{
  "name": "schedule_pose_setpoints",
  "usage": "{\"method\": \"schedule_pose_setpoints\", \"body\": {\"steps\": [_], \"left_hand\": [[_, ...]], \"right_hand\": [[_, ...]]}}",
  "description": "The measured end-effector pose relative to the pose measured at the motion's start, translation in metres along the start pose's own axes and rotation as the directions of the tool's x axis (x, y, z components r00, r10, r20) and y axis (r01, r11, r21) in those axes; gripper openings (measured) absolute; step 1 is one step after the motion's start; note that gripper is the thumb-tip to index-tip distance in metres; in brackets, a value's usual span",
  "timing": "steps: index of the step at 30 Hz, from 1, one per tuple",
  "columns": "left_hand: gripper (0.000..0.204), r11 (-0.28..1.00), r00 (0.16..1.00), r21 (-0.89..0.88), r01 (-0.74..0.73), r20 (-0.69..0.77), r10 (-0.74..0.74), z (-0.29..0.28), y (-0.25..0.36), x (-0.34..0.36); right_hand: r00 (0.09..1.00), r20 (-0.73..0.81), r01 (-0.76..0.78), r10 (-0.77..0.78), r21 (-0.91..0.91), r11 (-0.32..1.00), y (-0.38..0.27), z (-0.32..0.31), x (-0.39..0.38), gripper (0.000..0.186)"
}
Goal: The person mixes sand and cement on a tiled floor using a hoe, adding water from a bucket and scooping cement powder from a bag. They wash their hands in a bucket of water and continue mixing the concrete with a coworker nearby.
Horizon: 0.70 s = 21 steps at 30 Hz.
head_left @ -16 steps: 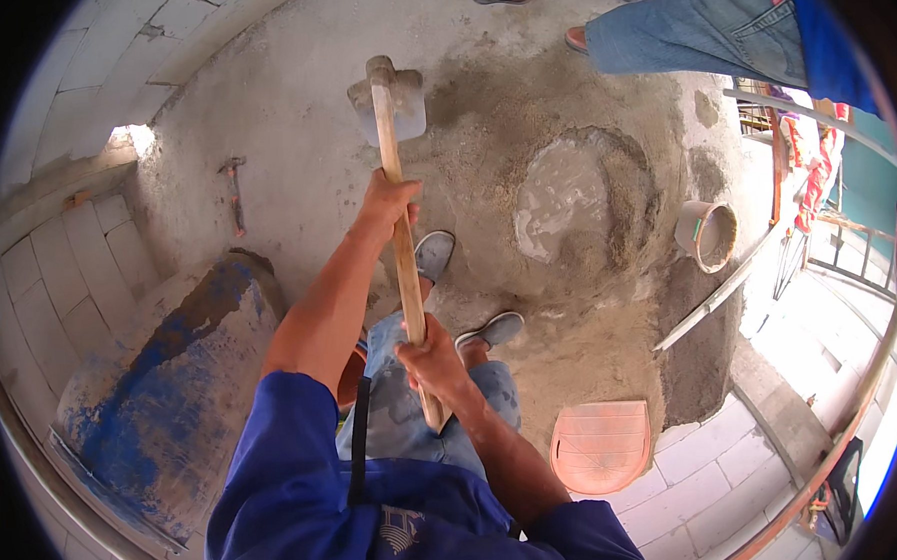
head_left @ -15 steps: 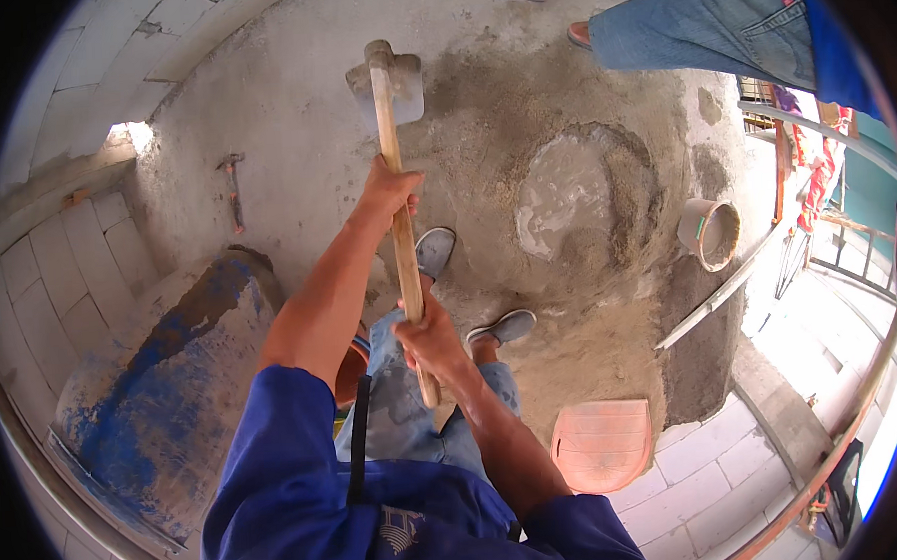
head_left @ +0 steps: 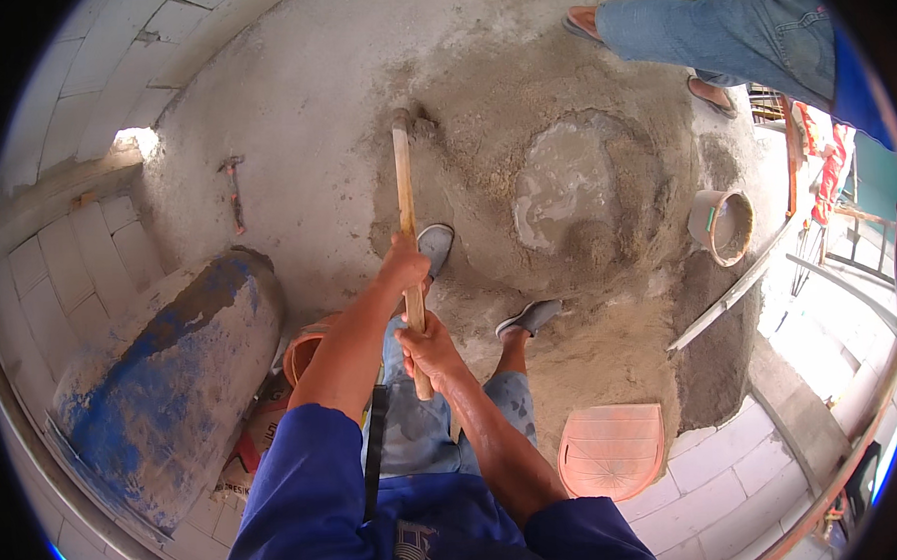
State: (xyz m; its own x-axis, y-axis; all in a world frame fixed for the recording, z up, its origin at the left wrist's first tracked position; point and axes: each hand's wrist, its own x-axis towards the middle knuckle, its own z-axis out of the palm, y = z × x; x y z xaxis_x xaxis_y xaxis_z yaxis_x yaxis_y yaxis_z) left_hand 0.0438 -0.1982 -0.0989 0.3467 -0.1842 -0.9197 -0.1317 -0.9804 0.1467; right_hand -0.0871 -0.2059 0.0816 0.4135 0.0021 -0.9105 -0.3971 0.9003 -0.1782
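Head view is giving me the person from above, and both bare hands are gripping a hoe [head_left: 404, 177] by its wooden handle. Left hand [head_left: 405, 264] is holding higher up the shaft, its fingers wrapping closely round the wood; right hand [head_left: 432, 351] is closing round it nearer the butt, which is poking out just below the fist. The hoe is running away from the person's legs, and its far end is meeting the left part of a spread of damp grey mix [head_left: 487, 243]; I am not managing to make out the blade. To the right of that end, a pale wet pool [head_left: 562, 190] is lying inside a rough ring of the mix. A bucket [head_left: 711, 226] is sitting just beside the right edge, near a long pale strip [head_left: 735, 300]. A pinkish panel [head_left: 611, 451] is lying lower down, near the right forearm. Over to the left, a hammer [head_left: 234, 197] is resting on the floor, well apart from the hoe, and a blue container [head_left: 168, 377], crusted with grey, is lying below it. A co-worker's denim-clad leg [head_left: 703, 41] is showing at the upper right.
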Motion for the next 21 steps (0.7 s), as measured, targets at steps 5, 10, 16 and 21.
{"method": "schedule_pose_setpoints", "body": {"steps": [5,10,16,21], "left_hand": [[0.047,0.844,0.998,-0.536,0.013,0.060,0.023,-0.021,0.050,-0.069],[0.041,0.470,0.983,-0.872,0.135,0.178,0.047,-0.031,0.061,-0.076],[0.034,0.313,0.987,-0.942,0.122,0.149,0.063,-0.018,0.106,-0.110],[0.024,0.455,0.988,-0.880,0.140,0.156,-0.002,0.049,0.144,-0.134]], "right_hand": [[1.000,0.016,0.023,-0.022,-0.068,0.997,-0.043,-0.024,-0.035,0.045],[0.995,0.092,0.036,-0.025,-0.123,0.992,-0.093,-0.028,-0.070,0.032],[0.992,0.118,0.076,-0.053,-0.196,0.978,-0.076,-0.074,-0.157,0.038],[0.990,0.092,0.122,-0.104,-0.210,0.970,-0.036,-0.149,-0.215,0.038]]}}
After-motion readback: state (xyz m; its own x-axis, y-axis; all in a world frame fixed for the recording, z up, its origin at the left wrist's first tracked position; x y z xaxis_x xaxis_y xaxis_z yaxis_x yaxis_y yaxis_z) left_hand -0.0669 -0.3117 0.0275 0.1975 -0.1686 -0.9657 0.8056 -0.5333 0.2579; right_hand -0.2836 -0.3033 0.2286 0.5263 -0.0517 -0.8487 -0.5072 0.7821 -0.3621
